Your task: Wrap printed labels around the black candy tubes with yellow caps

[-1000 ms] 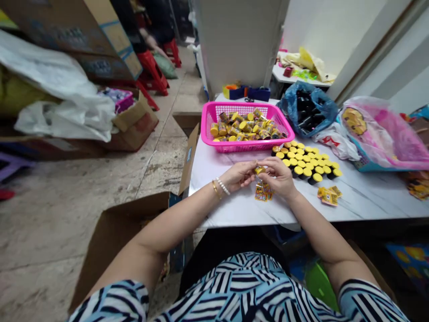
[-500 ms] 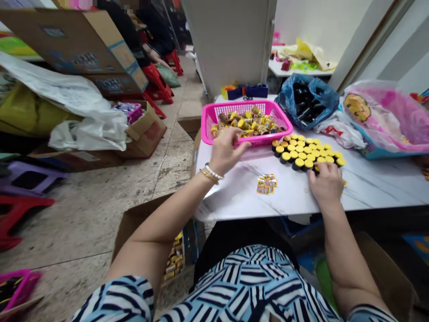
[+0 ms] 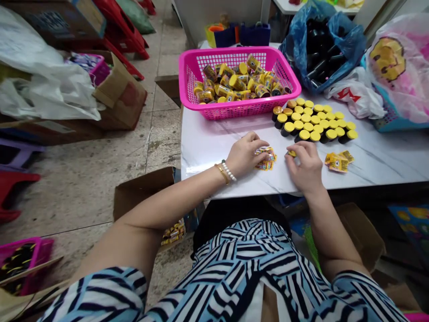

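Observation:
On the table, my left hand [image 3: 245, 155] reaches over a small pile of printed yellow labels [image 3: 265, 165], its thumb and fingertips closing on one at the top. A little to the right, my right hand [image 3: 306, 166] is closed around a small jar, of which just the yellow cap [image 3: 292, 153] peeks out; the fingers hide its body. Beyond that hand stand rows of black jars with yellow caps [image 3: 315, 120], upright and packed close together. A second heap of yellow labels [image 3: 338, 162] lies right of my right hand.
A pink basket [image 3: 239, 107] full of labelled jars stands at the back left of the table. Behind the rows are a blue bag [image 3: 323, 49] of black items and a white bag [image 3: 357, 91]. An open carton [image 3: 144, 192] sits on the floor by the table's left edge.
My left hand has come down from the pink basket to the label pile. My right hand has moved left from the rows of jars, uncovering the second heap. The view has tilted down.

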The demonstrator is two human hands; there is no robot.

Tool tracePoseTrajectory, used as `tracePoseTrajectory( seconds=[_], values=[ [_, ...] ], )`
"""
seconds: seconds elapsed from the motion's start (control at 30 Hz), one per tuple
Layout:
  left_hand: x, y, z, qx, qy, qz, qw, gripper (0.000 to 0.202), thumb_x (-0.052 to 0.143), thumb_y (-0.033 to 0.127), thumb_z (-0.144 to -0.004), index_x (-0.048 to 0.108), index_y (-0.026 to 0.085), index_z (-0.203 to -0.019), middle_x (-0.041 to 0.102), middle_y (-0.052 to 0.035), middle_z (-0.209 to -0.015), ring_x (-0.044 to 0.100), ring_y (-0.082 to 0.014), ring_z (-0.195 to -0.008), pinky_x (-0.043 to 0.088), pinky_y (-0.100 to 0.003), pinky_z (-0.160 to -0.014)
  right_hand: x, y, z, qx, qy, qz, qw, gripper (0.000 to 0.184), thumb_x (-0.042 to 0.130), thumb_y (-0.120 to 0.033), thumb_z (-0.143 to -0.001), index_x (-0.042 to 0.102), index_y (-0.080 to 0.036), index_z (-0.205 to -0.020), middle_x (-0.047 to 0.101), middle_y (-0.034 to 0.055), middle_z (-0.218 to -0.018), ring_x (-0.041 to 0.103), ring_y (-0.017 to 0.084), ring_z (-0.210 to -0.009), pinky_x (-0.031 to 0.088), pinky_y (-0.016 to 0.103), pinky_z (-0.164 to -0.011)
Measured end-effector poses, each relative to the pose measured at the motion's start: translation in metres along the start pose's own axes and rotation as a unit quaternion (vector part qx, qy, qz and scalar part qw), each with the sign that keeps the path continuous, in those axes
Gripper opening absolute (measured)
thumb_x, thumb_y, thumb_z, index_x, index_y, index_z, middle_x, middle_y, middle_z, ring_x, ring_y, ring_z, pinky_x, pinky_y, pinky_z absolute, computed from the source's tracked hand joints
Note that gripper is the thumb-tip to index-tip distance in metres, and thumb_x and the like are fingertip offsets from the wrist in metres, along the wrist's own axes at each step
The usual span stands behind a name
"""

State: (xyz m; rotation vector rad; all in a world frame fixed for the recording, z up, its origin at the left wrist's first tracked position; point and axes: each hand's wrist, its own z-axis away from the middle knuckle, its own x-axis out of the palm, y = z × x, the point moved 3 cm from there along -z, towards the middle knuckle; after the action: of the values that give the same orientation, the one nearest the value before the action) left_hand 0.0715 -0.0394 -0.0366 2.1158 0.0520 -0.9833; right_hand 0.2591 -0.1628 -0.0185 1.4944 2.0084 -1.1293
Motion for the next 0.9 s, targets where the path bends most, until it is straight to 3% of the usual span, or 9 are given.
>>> tracePoseTrajectory(
  seconds=[0.1, 0.17, 0.33, 0.43, 0.5, 0.57, 0.63, 0.7, 0.9],
  values=[
    [0.010, -0.003, -0.009, 0.025, -0.038, -0.036, 0.998, 0.008, 0.077, 0.025, -0.088, 0.079, 0.018, -0.086, 0.065, -0.0061, -0.093, 0.060, -0.0177, -0.081, 0.048, -0.031, -0.075, 0.010, 0.001, 0.001, -0.002, -0.002, -0.009, 1.000, 0.023, 0.063, -0.022, -0.095, 0.072, -0.021, -0.116, 0.066, 0.0131, -0.120, 0.066, 0.027, -0.114, 0.057, 0.044, -0.103],
    [0.010, -0.005, -0.011, 0.045, -0.028, -0.021, 0.998, 0.010, 0.075, 0.023, -0.090, 0.078, 0.017, -0.082, 0.066, -0.0056, -0.089, 0.060, -0.0163, -0.079, 0.048, -0.030, -0.073, 0.006, 0.002, 0.002, -0.003, 0.021, 0.000, 1.000, 0.025, 0.067, -0.026, -0.095, 0.073, -0.021, -0.118, 0.066, 0.0144, -0.123, 0.066, 0.029, -0.118, 0.055, 0.048, -0.106],
    [-0.018, 0.004, 0.003, 0.150, 0.117, 0.035, 0.981, 0.013, 0.071, 0.029, -0.097, 0.079, 0.020, -0.092, 0.066, -0.0043, -0.087, 0.061, -0.0144, -0.078, 0.049, -0.027, -0.071, -0.026, -0.021, 0.004, 0.056, 0.096, -0.103, 0.988, 0.020, 0.070, -0.035, -0.096, 0.076, -0.022, -0.110, 0.076, 0.0105, -0.109, 0.071, 0.025, -0.102, 0.058, 0.042, -0.092],
    [-0.030, 0.019, 0.016, 0.219, 0.151, 0.019, 0.964, 0.012, 0.074, 0.036, -0.096, 0.079, 0.025, -0.097, 0.066, -0.0022, -0.083, 0.060, -0.0135, -0.076, 0.050, -0.027, -0.070, -0.023, -0.039, 0.005, 0.147, -0.008, -0.236, 0.960, 0.027, 0.064, -0.043, -0.101, 0.080, -0.021, -0.098, 0.077, 0.0059, -0.092, 0.070, 0.019, -0.083, 0.055, 0.034, -0.076],
    [-0.033, 0.028, 0.023, 0.251, 0.163, 0.015, 0.954, 0.009, 0.074, 0.034, -0.095, 0.079, 0.027, -0.098, 0.067, -0.0013, -0.082, 0.061, -0.0128, -0.075, 0.050, -0.026, -0.069, -0.009, -0.047, 0.007, 0.208, -0.092, -0.310, 0.923, 0.031, 0.069, -0.048, -0.096, 0.081, -0.020, -0.090, 0.076, 0.0042, -0.083, 0.067, 0.017, -0.074, 0.053, 0.031, -0.070],
    [-0.036, 0.034, 0.028, 0.268, 0.173, 0.024, 0.947, 0.009, 0.074, 0.030, -0.096, 0.078, 0.027, -0.103, 0.068, -0.0012, -0.084, 0.062, -0.0124, -0.077, 0.051, -0.026, -0.071, 0.008, -0.050, 0.010, 0.269, -0.116, -0.384, 0.876, 0.030, 0.078, -0.049, -0.089, 0.080, -0.019, -0.084, 0.074, 0.0022, -0.075, 0.063, 0.015, -0.066, 0.052, 0.029, -0.066],
    [-0.041, 0.038, 0.030, 0.257, 0.185, 0.041, 0.948, 0.014, 0.073, 0.028, -0.096, 0.076, 0.025, -0.110, 0.070, -0.0028, -0.089, 0.064, -0.0132, -0.080, 0.053, -0.026, -0.073, 0.022, -0.051, 0.012, 0.311, -0.080, -0.448, 0.834, 0.027, 0.082, -0.046, -0.086, 0.079, -0.019, -0.082, 0.073, 0.0008, -0.074, 0.062, 0.013, -0.065, 0.053, 0.028, -0.068],
    [-0.048, 0.040, 0.032, 0.231, 0.207, 0.065, 0.949, 0.017, 0.074, 0.029, -0.095, 0.075, 0.022, -0.110, 0.071, -0.0043, -0.090, 0.065, -0.0139, -0.080, 0.054, -0.026, -0.071, 0.031, -0.054, 0.013, 0.315, -0.018, -0.477, 0.820, 0.025, 0.082, -0.044, -0.087, 0.077, -0.020, -0.081, 0.073, 0.0002, -0.074, 0.063, 0.013, -0.067, 0.054, 0.029, -0.071],
    [-0.061, 0.045, 0.035, 0.148, 0.232, 0.134, 0.952, 0.014, 0.070, 0.027, -0.098, 0.074, 0.017, -0.088, 0.067, -0.0015, -0.072, 0.056, -0.0098, -0.061, 0.046, -0.023, -0.058, 0.037, -0.066, 0.004, 0.270, 0.061, -0.422, 0.863, 0.035, 0.071, -0.050, -0.095, 0.075, -0.020, -0.078, 0.071, 0.0005, -0.072, 0.062, 0.014, -0.065, 0.054, 0.028, -0.065]
  ],
)
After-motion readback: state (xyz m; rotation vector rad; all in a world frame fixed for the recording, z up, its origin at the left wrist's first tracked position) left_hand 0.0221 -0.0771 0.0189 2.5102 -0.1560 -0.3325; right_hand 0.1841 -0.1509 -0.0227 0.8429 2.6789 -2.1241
